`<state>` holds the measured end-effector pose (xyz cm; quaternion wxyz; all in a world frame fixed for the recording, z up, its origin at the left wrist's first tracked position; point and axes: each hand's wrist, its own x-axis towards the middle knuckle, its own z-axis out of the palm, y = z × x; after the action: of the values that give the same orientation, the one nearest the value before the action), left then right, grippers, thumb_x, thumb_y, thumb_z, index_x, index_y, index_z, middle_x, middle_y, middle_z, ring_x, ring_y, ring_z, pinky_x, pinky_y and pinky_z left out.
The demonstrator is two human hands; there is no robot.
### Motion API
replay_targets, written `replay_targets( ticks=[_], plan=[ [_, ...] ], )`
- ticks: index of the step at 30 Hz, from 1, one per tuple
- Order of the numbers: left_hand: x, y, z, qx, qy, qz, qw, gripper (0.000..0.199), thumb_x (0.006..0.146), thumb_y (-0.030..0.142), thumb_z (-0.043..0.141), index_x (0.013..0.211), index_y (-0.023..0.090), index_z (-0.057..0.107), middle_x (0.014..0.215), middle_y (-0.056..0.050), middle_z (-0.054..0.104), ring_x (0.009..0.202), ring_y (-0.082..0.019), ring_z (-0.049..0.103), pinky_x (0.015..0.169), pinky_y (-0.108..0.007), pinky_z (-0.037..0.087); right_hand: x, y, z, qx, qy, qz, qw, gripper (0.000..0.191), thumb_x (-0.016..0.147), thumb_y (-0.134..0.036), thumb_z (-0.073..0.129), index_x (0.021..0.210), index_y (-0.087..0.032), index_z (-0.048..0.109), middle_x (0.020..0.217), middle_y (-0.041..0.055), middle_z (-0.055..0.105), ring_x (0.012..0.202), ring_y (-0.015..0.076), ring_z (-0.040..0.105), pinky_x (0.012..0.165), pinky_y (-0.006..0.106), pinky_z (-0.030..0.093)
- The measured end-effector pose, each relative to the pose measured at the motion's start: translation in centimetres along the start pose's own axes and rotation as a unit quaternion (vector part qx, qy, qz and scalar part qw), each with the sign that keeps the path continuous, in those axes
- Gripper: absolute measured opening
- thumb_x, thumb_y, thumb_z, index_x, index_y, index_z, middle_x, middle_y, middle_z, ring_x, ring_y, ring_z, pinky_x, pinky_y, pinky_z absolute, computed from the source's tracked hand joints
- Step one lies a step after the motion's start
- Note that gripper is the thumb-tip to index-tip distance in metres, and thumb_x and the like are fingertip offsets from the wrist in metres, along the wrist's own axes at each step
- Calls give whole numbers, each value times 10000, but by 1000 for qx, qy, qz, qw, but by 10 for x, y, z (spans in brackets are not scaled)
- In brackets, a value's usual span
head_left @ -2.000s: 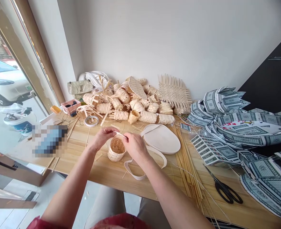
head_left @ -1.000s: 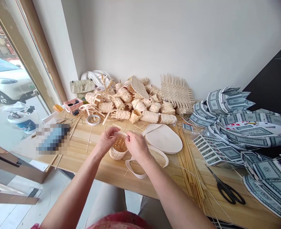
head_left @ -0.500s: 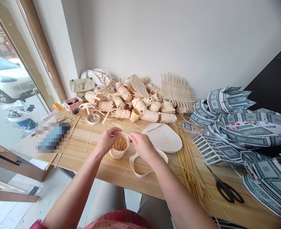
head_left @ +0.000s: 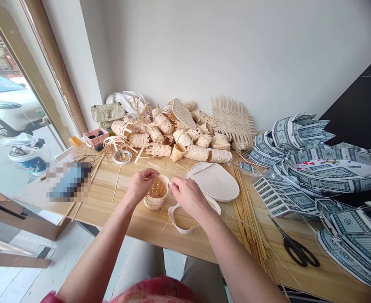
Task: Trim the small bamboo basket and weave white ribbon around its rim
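The woven basket (head_left: pixel 154 201) sits mouth up near the front edge of the tabletop (head_left: pixel 106 210), between the person's two hands, its pale slatted inside showing. The left hand (head_left: pixel 142 185) is at the rim on its left side, its grip narrow, thumb and fingers closed on the edge. The right hand (head_left: pixel 188 194) is just beside the rim on the other side, its grip pinched on a white strip (head_left: pixel 170 183) that meets the basket's edge (exactly how the strip lies under the left fingers is hidden). A loose loop of white band (head_left: pixel 182 230) lies below the right wrist, and a flat white coil (head_left: pixel 217 185) rests just beyond the right hand. To the right of the coil runs a bundle of thin yellowish splints (head_left: pixel 247 214), with black-handled scissors (head_left: pixel 294 248) farther right, near folded pieces with a card-back pattern (head_left: pixel 352 229). Behind the hands lie a tape roll (head_left: pixel 122 162), a heap of similar woven pieces (head_left: pixel 163 124) and, against the wall, a fringed woven mat (head_left: pixel 232 118).
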<state>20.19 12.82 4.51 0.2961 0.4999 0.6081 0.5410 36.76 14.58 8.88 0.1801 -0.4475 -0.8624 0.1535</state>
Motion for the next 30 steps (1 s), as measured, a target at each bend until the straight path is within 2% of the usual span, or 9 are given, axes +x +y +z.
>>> replay_targets(
  ticks=[6,14,19,24,27,28,30],
  plan=[
    [-1,1,0,-4,-1,6,1000,119,644,184,568,721,173,658,631,3,625,617,-131,542,559,-217,401,-5,0,-1,13,42,-30,999,168,778,-57,492,686,-182,555,737,21,603,687,147,507,609,240,313],
    [-3,3,-2,-27,-24,19,999,106,657,208,565,735,171,627,637,10,594,605,-120,516,559,-212,390,-8,8,6,69,93,-56,992,219,744,-40,436,768,-199,586,793,25,633,734,169,549,666,265,370],
    [-2,3,-2,-40,-30,34,998,58,654,206,559,702,179,579,627,30,542,593,-102,476,547,-195,368,-9,9,8,110,109,-62,986,186,740,-62,429,698,-191,557,737,27,599,708,166,535,659,265,378],
    [-2,2,-3,-42,-30,29,998,44,655,214,559,679,178,557,590,36,507,572,-100,447,523,-190,349,-11,9,8,151,105,-54,981,160,731,-84,423,680,-188,534,717,23,564,706,161,514,668,263,377],
    [-3,4,-2,-43,-34,23,998,51,654,223,561,677,177,559,606,28,529,585,-106,464,533,-196,362,-11,10,9,183,76,-46,979,123,721,-114,446,677,-178,542,730,21,566,697,153,513,656,256,382],
    [-4,5,-2,-43,-35,22,998,53,653,225,562,675,177,559,610,26,532,586,-108,468,535,-198,363,-10,12,9,196,60,-42,978,118,737,-147,454,661,-174,540,720,18,569,687,150,517,642,252,386],
    [-4,7,-2,-42,-37,19,998,57,652,230,563,669,176,559,610,24,535,585,-109,472,536,-201,360,-8,16,10,225,27,-28,974,228,805,-264,438,617,-169,526,660,13,567,640,145,527,594,242,394]
  ],
)
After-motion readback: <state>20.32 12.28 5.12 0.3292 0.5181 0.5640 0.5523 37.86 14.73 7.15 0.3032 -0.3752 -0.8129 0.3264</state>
